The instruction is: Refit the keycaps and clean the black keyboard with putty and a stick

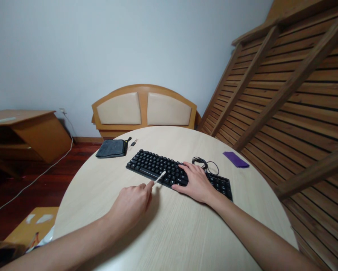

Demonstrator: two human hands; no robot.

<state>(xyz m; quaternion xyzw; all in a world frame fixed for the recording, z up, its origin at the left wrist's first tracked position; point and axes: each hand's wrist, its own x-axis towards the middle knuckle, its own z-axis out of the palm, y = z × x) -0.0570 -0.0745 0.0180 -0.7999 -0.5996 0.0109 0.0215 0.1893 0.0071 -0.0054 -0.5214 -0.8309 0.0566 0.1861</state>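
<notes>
A black keyboard (154, 165) lies at a slant across the round table. My left hand (133, 201) is closed around a thin white cotton swab (159, 177), its pale tip on the keys near the front row. Across the right part of the keyboard rests my right hand (197, 182), gripping it with the thumb at the front edge and the fingers toward the back edge. That hand hides some of the keys. Behind it, the coiled black cable (205, 164) lies on the table.
A dark grey cloth pouch (111, 148) lies at the table's (180, 233) back left, beside a small black item (133, 143). A folded purple cloth (236, 159) is at the right. Wooden slats (299, 94) lean along the right side; a headboard (143, 107) stands behind.
</notes>
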